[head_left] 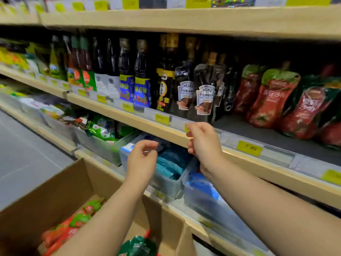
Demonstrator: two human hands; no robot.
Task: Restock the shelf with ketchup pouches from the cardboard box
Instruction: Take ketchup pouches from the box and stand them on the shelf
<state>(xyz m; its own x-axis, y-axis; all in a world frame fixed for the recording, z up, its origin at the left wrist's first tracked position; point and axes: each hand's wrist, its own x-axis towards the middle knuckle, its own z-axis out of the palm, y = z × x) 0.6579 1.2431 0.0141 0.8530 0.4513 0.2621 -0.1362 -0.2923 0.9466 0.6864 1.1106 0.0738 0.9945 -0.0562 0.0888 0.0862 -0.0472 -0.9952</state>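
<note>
Nearest, low in the view, sits the open cardboard box with ketchup pouches lying flat inside — red bodies, green tops. Above it both hands are empty and loosely curled: the left hand hangs in front of the lower shelf's bins, and the right hand is at the front edge of the middle shelf, fingers bent, gripping nothing.

Further back on that shelf, to the right of the dark sauce pouches, stand the red pouches already stocked, with bare shelf floor in front of them.

The step in hand looks like a reach back down for more stock. Best done by lifting a pouch by its green top, setting it upright in that bare patch, label outward — and nudging it back against its row without toppling the dark pouches beside it.
</note>
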